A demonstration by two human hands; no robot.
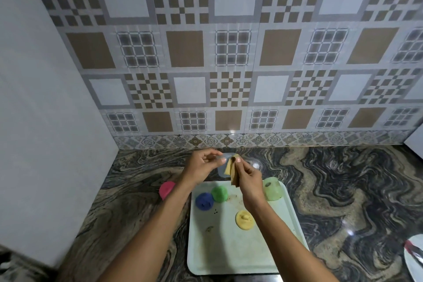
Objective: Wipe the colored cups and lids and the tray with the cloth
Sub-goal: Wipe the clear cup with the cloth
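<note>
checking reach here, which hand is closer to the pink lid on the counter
Left. The left hand is up and to the right of the pink lid, its forearm passing beside it. The right hand is farther right, above the tray.

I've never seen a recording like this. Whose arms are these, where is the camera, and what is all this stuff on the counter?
No machine here: a person wears a wide-angle camera on the head, looking down at their own bare arms. That bends the tiled wall.

The left hand holds a clear, bluish cup or lid; I cannot tell which. The right hand presses a folded yellow-brown cloth against it, apparently wiping.

Below, on the marbled counter, sits a pale tray with some crumbs. On it are a blue piece, a green piece, a yellow lid and a pale green cup. A pink piece lies off the tray, to its left.
</note>
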